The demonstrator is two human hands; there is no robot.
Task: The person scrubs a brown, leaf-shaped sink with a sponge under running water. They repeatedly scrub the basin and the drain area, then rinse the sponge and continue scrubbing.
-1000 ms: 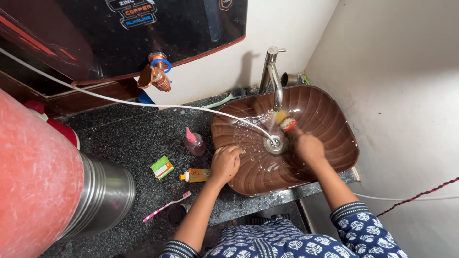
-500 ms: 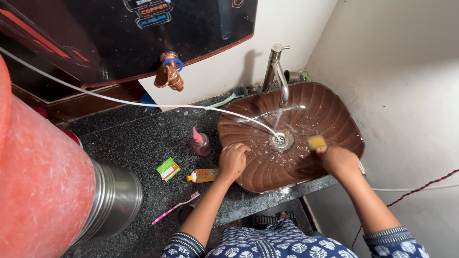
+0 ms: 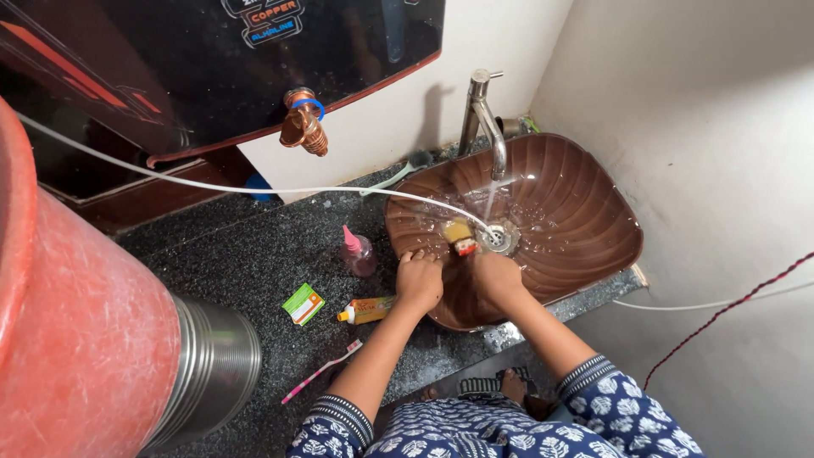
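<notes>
Gripping a yellow sponge point(image 3: 459, 232) with a red edge, the right hand point(image 3: 496, 277) presses it against the inner wall of the brown ribbed sink point(image 3: 585, 229), just left of the drain point(image 3: 497, 237), where water runs down from the steel tap point(image 3: 485, 119) above both hands. The left hand point(image 3: 419, 280) rests on the sink's near-left rim with fingers curled and holds nothing. To the left of that hand, on the dark speckled counter point(image 3: 246, 254), lie a small tube point(image 3: 366, 309), a green packet point(image 3: 303, 304), a pink-capped bottle point(image 3: 357, 252) and, nearer the person, a pink toothbrush point(image 3: 322, 371); a white hose point(image 3: 254, 187) crosses above them into the sink.
</notes>
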